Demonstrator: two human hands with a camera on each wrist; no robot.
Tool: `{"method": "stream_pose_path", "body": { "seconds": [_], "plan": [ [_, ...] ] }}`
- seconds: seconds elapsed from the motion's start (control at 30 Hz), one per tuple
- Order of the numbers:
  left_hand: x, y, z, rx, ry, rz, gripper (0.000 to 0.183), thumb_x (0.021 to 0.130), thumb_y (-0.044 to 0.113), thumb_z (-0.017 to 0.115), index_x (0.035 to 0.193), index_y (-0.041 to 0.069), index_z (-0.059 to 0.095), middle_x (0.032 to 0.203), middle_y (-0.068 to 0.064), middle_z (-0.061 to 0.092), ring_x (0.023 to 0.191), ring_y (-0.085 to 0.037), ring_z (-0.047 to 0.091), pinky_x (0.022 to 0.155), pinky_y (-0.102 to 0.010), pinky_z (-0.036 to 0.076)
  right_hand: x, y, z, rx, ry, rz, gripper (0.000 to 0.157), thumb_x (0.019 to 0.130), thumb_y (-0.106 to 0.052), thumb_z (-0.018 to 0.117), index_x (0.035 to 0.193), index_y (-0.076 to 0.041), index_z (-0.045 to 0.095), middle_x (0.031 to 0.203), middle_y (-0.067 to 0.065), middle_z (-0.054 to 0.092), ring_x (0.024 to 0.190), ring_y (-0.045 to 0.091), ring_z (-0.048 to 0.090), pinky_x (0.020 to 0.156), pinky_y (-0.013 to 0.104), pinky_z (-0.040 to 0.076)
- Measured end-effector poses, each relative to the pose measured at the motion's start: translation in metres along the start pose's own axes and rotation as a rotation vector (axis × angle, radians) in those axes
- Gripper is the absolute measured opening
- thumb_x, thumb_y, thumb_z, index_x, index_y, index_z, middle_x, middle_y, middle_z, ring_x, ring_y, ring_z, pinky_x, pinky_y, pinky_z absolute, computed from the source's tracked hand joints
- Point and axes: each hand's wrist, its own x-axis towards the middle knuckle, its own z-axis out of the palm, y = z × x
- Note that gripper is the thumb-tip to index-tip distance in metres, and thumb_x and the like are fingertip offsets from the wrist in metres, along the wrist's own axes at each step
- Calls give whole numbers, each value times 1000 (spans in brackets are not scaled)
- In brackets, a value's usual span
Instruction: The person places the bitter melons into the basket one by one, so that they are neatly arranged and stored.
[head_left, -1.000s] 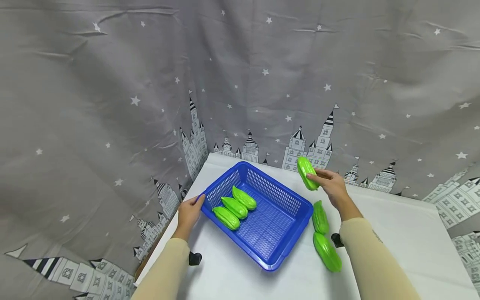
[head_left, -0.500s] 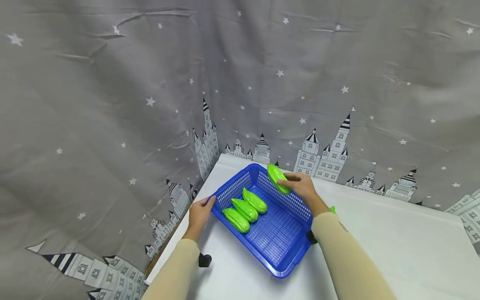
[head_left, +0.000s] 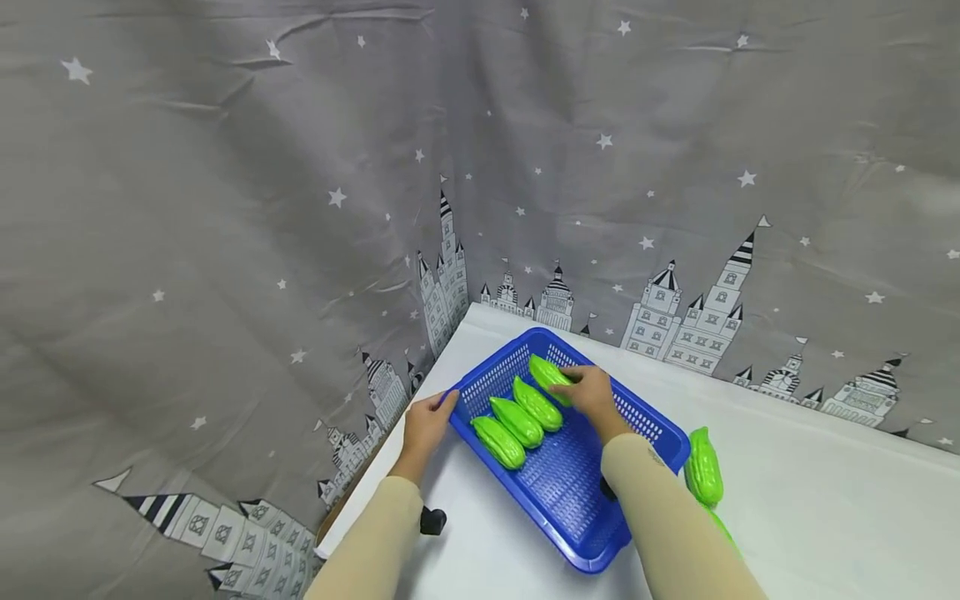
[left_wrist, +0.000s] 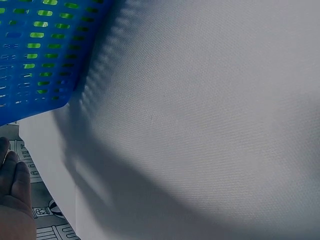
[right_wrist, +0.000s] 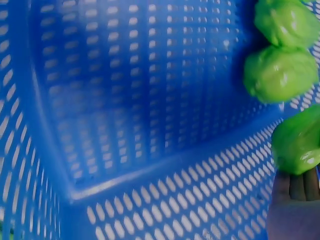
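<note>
A blue plastic basket (head_left: 558, 475) with slotted walls sits on the white table. My left hand (head_left: 426, 429) holds its left corner rim, thumb on top; in the left wrist view the fingers (left_wrist: 20, 182) lie below the basket wall (left_wrist: 30, 102). Inside the basket, my right hand (head_left: 594, 398) grips a shiny green bitter melon (head_left: 546, 371) by the far wall. Three similar bitter melons (head_left: 516, 422) lie beside it in a slanting row. The right wrist view shows the held bitter melon (right_wrist: 297, 142) in the fingers, near the basket's slotted wall.
Right of the basket, a green bitter melon (head_left: 703, 467) lies on the white tabletop (head_left: 810, 517), with another (head_left: 720, 523) partly hidden by the right sleeve. A grey curtain (head_left: 337, 250) printed with castles and stars hangs behind and to the left.
My right hand has carried the bitter melon from beyond the basket's right side, leftward and down into the basket beside the row. My left hand stays on the rim. The head view has turned slightly left.
</note>
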Motion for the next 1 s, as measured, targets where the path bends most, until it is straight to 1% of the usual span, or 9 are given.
{"method": "stream_pose_path", "body": {
  "seconds": [0.03, 0.17, 0.3, 0.5, 0.67, 0.83, 0.93, 1.0],
  "plan": [
    [0, 0, 2, -1, -3, 4, 50, 97, 47, 66, 123, 4, 72, 119, -15, 71, 118, -33, 63, 99, -48, 51, 0, 1, 2, -23, 9, -6, 49, 83, -21, 85, 126, -2, 69, 124, 19, 68, 119, 37, 60, 103, 47, 47],
    [-2, 1, 5, -10, -4, 13, 50, 96, 47, 67, 123, 6, 72, 119, -13, 71, 120, -32, 62, 100, -48, 50, 1, 7, 11, -55, 31, -13, 48, 85, -17, 83, 127, 1, 67, 127, 21, 66, 123, 41, 56, 107, 50, 42],
    [-3, 0, 4, -10, -5, 9, 49, 95, 47, 67, 123, 8, 73, 119, -11, 71, 121, -31, 62, 100, -47, 50, 4, 13, 21, -92, 23, -8, 49, 87, -17, 80, 130, 3, 65, 131, 23, 62, 128, 42, 53, 110, 51, 39],
    [1, -6, 1, -6, 7, 20, 49, 96, 48, 67, 123, 7, 73, 119, -12, 71, 120, -31, 62, 101, -47, 50, 5, 17, 35, -156, -13, -9, 50, 95, -20, 72, 136, 5, 58, 136, 26, 58, 127, 42, 52, 109, 53, 40],
    [2, -4, 3, -8, 14, 27, 47, 95, 47, 68, 121, 8, 74, 118, -11, 72, 120, -31, 63, 101, -46, 49, 5, 17, 34, -200, -42, 3, 48, 101, -21, 64, 138, 7, 54, 131, 24, 53, 124, 41, 53, 107, 53, 42],
    [2, -4, 3, 0, 7, 16, 49, 95, 48, 67, 121, 7, 74, 119, -12, 72, 120, -31, 63, 101, -46, 49, 5, 18, 34, -193, -42, 31, 45, 100, -19, 64, 136, 7, 57, 133, 24, 58, 126, 40, 54, 107, 51, 42],
    [1, -5, 3, 5, 9, 11, 49, 95, 48, 68, 122, 7, 74, 119, -12, 71, 120, -30, 62, 101, -46, 49, 2, 17, 35, -175, -7, 16, 49, 98, -23, 67, 135, 7, 58, 136, 25, 58, 129, 41, 52, 109, 52, 40],
    [1, -5, 2, 5, 12, 9, 50, 94, 49, 68, 122, 7, 73, 119, -12, 71, 120, -30, 62, 101, -46, 50, 0, 14, 36, -120, 29, 4, 54, 96, -28, 71, 137, 5, 57, 140, 24, 56, 132, 41, 49, 112, 52, 37]
  ]
}}
